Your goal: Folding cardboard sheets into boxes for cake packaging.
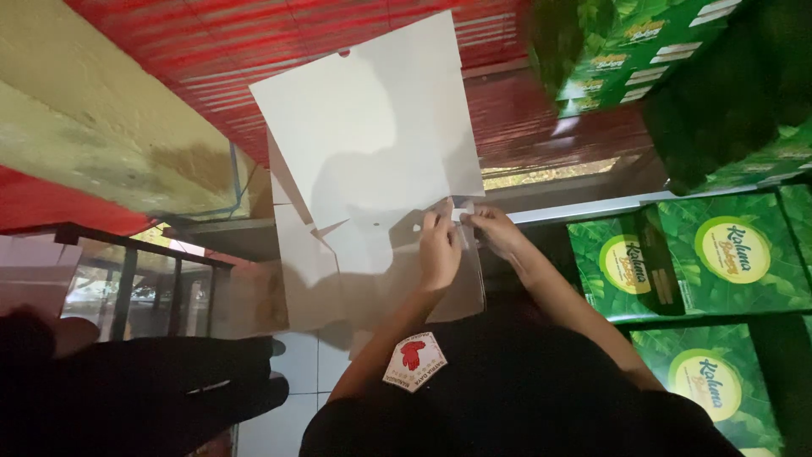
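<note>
A large white flat cardboard sheet (372, 127), cut like an unfolded box, stands up in front of me. More white sheets (304, 254) lie behind and below it. My left hand (440, 250) grips the lower right edge of the sheet with its fingers curled. My right hand (495, 230) pinches a small white tab at the same edge, right beside the left hand. The two hands nearly touch. My black shirt with a white and red patch (413, 362) fills the bottom of the view.
Green printed cartons (702, 254) are stacked at the right, with more green cartons (626, 51) at the top right. A red ribbed wall (211, 51) runs behind. A dark-framed glass cabinet (135, 279) stands at the left, and a dark shape (152, 389) lies at the lower left.
</note>
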